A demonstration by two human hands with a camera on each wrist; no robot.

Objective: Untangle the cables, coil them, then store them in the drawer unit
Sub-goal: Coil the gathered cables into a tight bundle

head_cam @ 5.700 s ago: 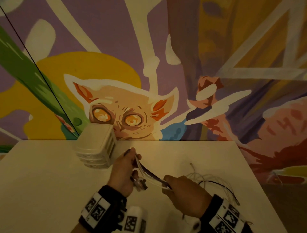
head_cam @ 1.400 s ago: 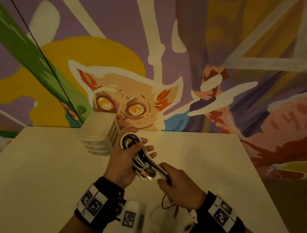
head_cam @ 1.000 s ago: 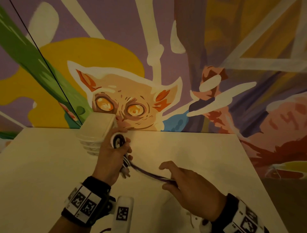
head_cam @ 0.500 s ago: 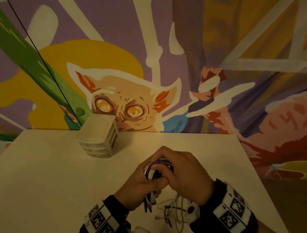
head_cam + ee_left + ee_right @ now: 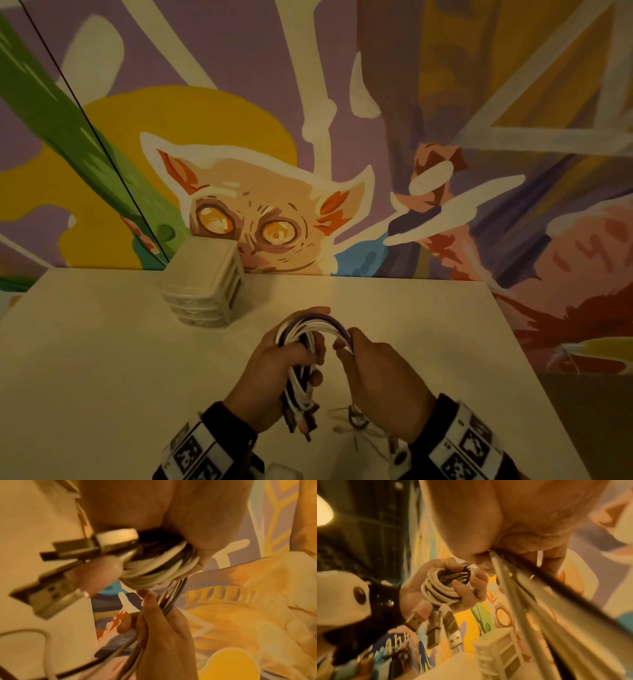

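Cables in a white-and-dark coil [image 5: 310, 330] sit above the near middle of the white table [image 5: 102, 359], held between both hands. The table runs back to the painted wall mural [image 5: 246, 212]; its right edge falls away close to the right wrist, while to the left and behind the hands bare tabletop lies open.

One small drawer unit [image 5: 205, 284], pale plastic with three drawers stacked, stands at the back edge against the mural, near the hands on their far left side and apart from them.

The left hand [image 5: 274, 373] is wrapped around the gathered loops, fingers curled through the coil. The right hand [image 5: 380, 373], just beside it, pinches the strands that arch over from the coil. Three USB plugs [image 5: 440, 626] hang below the left fist, as the right wrist view shows.

A few loose thin cables [image 5: 359, 428] lie on the table under the right wrist; how many is hard to tell in the dim light.
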